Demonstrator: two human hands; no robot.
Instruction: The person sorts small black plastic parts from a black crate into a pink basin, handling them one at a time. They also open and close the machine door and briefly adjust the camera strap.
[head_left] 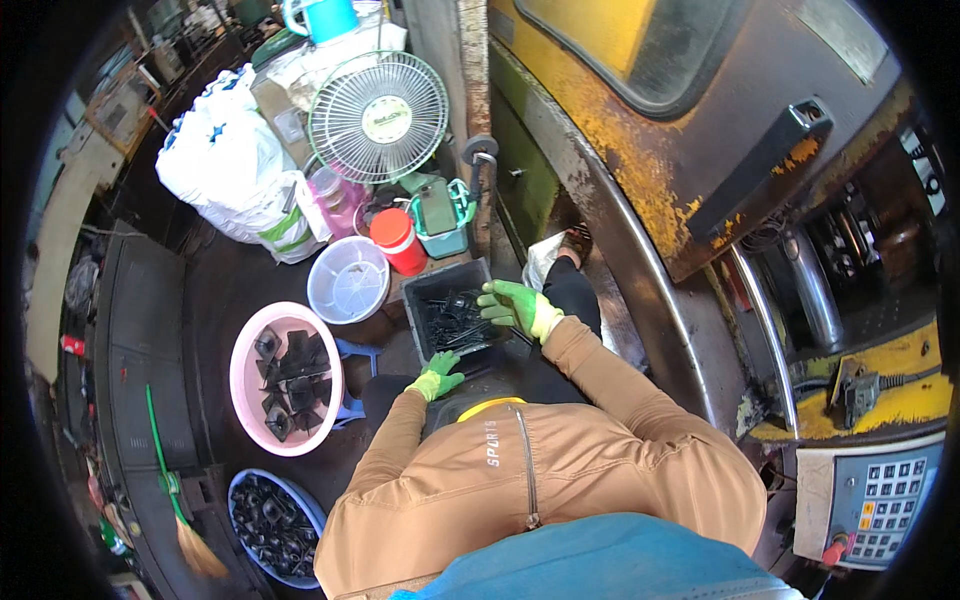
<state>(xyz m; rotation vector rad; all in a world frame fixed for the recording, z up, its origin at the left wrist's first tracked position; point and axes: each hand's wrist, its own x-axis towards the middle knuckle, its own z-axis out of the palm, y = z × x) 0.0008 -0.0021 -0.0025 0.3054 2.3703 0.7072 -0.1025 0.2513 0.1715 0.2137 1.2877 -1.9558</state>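
Both my hands wear green and yellow gloves. My left hand (437, 376) is by the near left corner of a dark grey crate (412, 318), fingers stretched out, with nothing seen in it. My right hand (518, 307) hovers at the crate's right side, its fingers apart and pointing left, and I see nothing in it. Thin black plastic pieces (455, 320) lie jumbled inside the crate, partly hidden by my right fingers. Left of the crate, a pink basin (240, 365) contains flat black square parts (298, 370).
A blue basin (318, 510) of black parts stands lower left, near a broom (190, 535). A white basin (348, 280), red-lidded jar (398, 240) and fan (385, 118) are beyond. At right stand a yellow machine (640, 160) and a keypad panel (890, 505).
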